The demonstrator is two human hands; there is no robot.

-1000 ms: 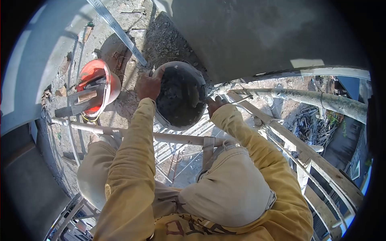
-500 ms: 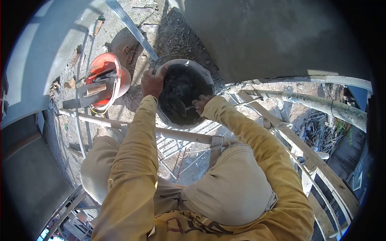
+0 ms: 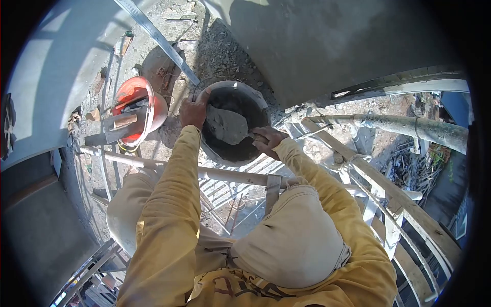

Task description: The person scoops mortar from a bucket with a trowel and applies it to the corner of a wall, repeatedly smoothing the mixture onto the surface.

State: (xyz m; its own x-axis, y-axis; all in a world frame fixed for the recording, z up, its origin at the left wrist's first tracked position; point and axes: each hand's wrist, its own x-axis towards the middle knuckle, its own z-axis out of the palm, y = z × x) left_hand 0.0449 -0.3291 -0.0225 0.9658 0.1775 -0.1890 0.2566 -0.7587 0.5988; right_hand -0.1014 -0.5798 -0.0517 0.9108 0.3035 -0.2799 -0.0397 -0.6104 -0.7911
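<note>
My left hand [image 3: 194, 110] is closed over the left edge of a bucket [image 3: 261, 97], thumb on the rim. Wet dark grey mortar [image 3: 240, 150] lines the inside of this bucket. Closed around a handle at the bucket's right side, my right hand [image 3: 268, 140] holds a trowel [image 3: 227, 126]. The trowel's broad pale grey blade lies across the bucket's mouth, pointing left toward my other hand. A wire bail shows behind the rim.
An orange-red bucket [image 3: 161, 110] with tools inside lies left, a grey board [image 3: 116, 124] over it. A wooden pole [image 3: 232, 176] crosses before my knees. Right are a pipe [image 3: 388, 124] and timber railing [image 3: 378, 189]. A grey wall [image 3: 337, 46] rises behind; a metal bar [image 3: 158, 38] slants down.
My right hand has moved slightly right and lifted the trowel; its blade now shows above the dark mortar. My left hand stays on the bucket rim. The view has shifted a little.
</note>
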